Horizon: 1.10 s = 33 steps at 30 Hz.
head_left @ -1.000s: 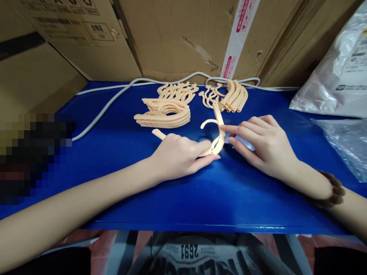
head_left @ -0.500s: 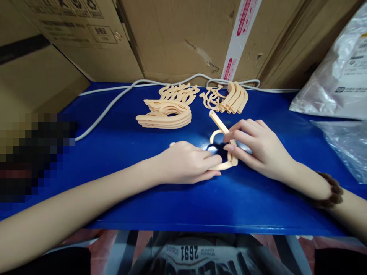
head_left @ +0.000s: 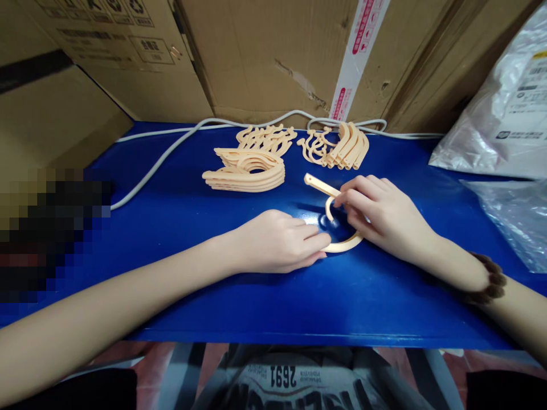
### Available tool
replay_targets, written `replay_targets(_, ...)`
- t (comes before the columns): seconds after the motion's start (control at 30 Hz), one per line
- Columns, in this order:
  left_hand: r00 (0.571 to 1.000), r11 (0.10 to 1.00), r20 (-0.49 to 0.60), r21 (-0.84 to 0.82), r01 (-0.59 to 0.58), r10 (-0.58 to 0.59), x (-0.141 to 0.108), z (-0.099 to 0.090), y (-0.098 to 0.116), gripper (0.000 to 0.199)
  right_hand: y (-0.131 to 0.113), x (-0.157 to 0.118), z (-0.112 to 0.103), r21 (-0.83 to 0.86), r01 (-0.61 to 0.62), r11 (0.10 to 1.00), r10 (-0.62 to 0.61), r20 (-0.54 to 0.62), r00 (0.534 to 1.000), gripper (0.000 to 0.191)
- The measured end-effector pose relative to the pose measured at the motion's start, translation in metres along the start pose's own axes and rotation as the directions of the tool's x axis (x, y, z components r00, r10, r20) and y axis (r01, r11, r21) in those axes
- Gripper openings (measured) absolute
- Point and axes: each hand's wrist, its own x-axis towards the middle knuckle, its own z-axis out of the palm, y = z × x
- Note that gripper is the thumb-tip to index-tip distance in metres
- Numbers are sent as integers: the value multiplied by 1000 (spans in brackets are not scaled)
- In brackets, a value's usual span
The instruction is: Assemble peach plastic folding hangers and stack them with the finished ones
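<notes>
Between my hands is a cream plastic folding hanger [head_left: 344, 246] with curved arms and a small hook. My left hand [head_left: 284, 242] is closed, its thumb and fingers pinching one curved arm low on the table. My right hand [head_left: 380, 210] grips the joint end from the right, fingers bent over it. From under its fingertips a straight arm [head_left: 320, 185] points up and left, with the curved hook [head_left: 329, 209] just below. The joint is covered by my right fingers.
Beyond my hands lie a stack of folded hangers [head_left: 245, 179], a row of loose hooks [head_left: 267, 139], more hooks [head_left: 314, 148] and several curved arms [head_left: 351, 148]. A white cable [head_left: 171, 151] runs behind them. Cardboard boxes [head_left: 273, 57] back the blue table [head_left: 256, 307]; plastic bags [head_left: 491, 131] lie right.
The straight arm has swung to a flatter angle, its free end moving left and slightly down. My right fingers have curled closer round the joint; my left hand has hardly moved.
</notes>
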Motion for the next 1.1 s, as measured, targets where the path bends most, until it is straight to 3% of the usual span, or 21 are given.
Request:
replay_targets(0.37, 995, 994, 14, 37, 102, -102, 2, -4, -8, 25, 14, -1, 4, -90, 37, 995, -38, -12, 999, 19)
replay_targets(0.9, 986, 986, 121, -100, 131, -119, 3, -1, -10, 26, 18, -2, 6, -93, 9, 996, -9, -5, 1000, 20)
replay_targets(1.03, 972, 960, 37, -154, 234, -231, 7, -10, -5, 27, 12, 0, 1, -63, 42, 997, -44, -28, 999, 20)
replay_targets(1.1, 933, 918, -20, -189, 350, -360, 11, -20, -10, 25, 7, 0, -3, -44, 79, 996, -82, -50, 995, 21)
